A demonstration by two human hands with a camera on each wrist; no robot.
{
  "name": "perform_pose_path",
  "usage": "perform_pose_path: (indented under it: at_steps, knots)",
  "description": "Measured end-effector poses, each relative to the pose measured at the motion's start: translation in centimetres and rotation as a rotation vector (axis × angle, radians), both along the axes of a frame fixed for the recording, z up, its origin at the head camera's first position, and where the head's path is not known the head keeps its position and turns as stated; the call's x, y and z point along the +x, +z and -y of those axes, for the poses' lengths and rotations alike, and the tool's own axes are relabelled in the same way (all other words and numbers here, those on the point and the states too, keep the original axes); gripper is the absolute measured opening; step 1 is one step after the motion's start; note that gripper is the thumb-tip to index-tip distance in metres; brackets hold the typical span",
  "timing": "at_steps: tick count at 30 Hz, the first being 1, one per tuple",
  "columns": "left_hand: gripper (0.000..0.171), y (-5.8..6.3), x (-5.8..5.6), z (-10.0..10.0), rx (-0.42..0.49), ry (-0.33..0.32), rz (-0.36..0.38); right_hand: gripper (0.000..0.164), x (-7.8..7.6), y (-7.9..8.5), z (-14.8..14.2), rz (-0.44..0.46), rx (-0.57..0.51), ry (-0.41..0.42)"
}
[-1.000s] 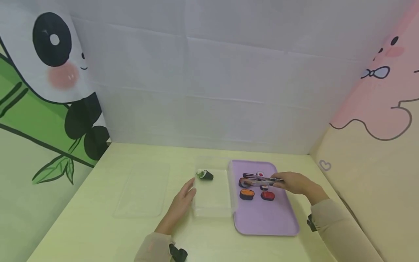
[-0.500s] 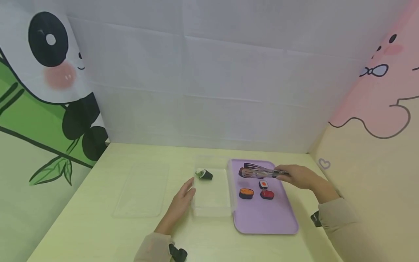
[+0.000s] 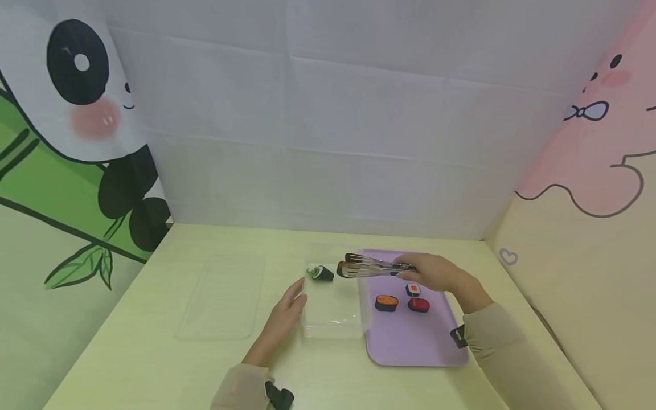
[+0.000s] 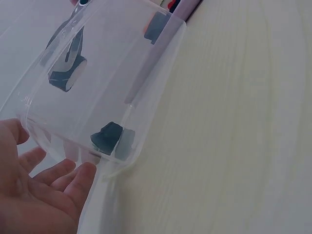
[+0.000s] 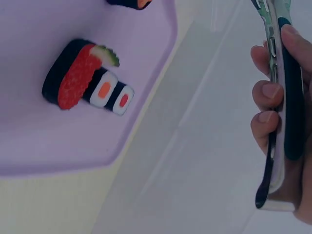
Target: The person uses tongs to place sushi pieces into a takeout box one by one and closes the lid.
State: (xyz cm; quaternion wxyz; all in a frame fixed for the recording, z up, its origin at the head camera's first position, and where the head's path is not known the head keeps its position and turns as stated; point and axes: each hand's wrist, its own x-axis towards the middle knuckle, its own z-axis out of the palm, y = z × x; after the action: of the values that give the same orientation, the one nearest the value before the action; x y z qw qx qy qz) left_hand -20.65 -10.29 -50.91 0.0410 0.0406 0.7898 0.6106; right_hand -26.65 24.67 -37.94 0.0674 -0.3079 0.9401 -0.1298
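My right hand (image 3: pixel 435 273) grips metal tongs (image 3: pixel 376 266) with dark handle panels. Between the tong tips is a dark-wrapped toy sushi piece (image 4: pixel 67 75), above the clear plastic box (image 3: pixel 333 330). Its topping is hard to make out. The fingers of my left hand (image 3: pixel 281 319) rest relaxed against the box's left wall. Inside the box, at the back left, lies a dark cone-shaped sushi roll (image 3: pixel 324 274) with green leaves at one end. The lavender tray (image 3: pixel 415 347) on the right bears an orange-topped sushi (image 3: pixel 386 303), a red-topped sushi (image 5: pixel 78 75) and two small rolls (image 5: pixel 103 90).
A transparent lid (image 3: pixel 222 302) lies flat on the pale wooden table (image 3: pixel 154 353), left of the box. The tray stands directly beside the box's right wall. A plain whitish sheet (image 3: pixel 328 142) rises behind the table, with cartoon-printed panels on both sides.
My right hand lifted the tongs with the sushi piece off the tray, then carried them left over the box. My left hand has stayed at the box's wall.
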Motion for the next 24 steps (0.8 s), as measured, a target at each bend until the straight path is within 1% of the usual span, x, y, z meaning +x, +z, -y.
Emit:
perform_pose_path:
  at_steps: [4, 7, 11, 14, 18, 20, 24]
  knots:
    - [0.052, -0.1, 0.0, -0.1, -0.018, 0.012, 0.009, 0.032, -0.2, -0.5, 2.1, -0.005, 0.010, 0.042]
    - [0.051, -0.1, -0.1, -0.1, -0.018, 0.014, 0.003, 0.031, -0.4, -1.0, 3.4, -0.007, 0.031, 0.049]
    - [0.053, -0.2, -0.2, -0.1, -0.035, 0.023, 0.008, 0.033, -0.5, -1.8, 4.8, 0.003, 0.074, 0.031]
    - [0.054, -0.2, -0.2, -0.1, -0.045, 0.027, 0.010, 0.031, -0.4, -2.1, 5.7, -0.006, 0.096, 0.041]
    - [0.051, -0.2, -0.1, 0.1, -0.039, 0.019, -0.006, 0.029, -0.2, -2.0, 6.6, -0.016, 0.116, 0.035]
    - [0.051, -0.1, 0.0, 0.1, -0.038, 0.010, -0.014, 0.029, -0.1, -1.8, 6.9, -0.014, 0.122, 0.030]
    - [0.052, 0.1, 0.3, 0.4, -0.027, 0.001, -0.008, 0.029, 0.3, -1.1, 6.8, -0.010, 0.127, 0.013]
